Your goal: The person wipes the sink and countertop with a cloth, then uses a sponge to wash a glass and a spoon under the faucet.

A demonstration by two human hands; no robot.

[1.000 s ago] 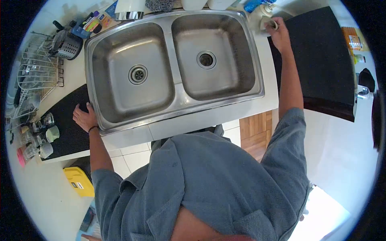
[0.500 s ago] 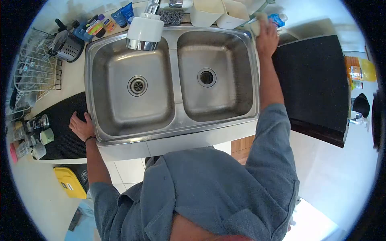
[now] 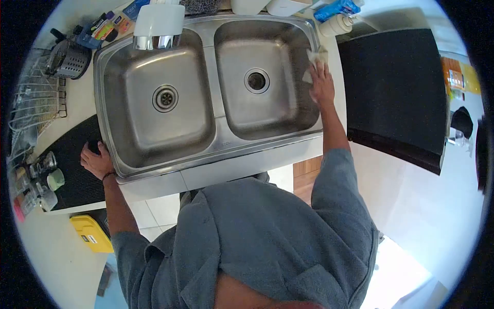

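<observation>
My right hand presses a pale, crumpled cloth onto the right rim of the steel double sink. Its fingers point away from me and cover part of the cloth. My left hand lies open, fingers spread, on a black ribbed mat beside the sink's left front corner, with nothing held. Both basins show bare steel and a drain. Over the back of the left basin hangs a white and chrome faucet head.
Bottles and a perforated utensil holder stand back left, near a wire dish rack. Small jars sit on the mat's left end. A white bottle and blue packet are back right, by a black panel.
My right hand has come from the back right corner toward me, onto the sink's right rim with the cloth. The left hand stays on the mat. The view has shifted slightly.
</observation>
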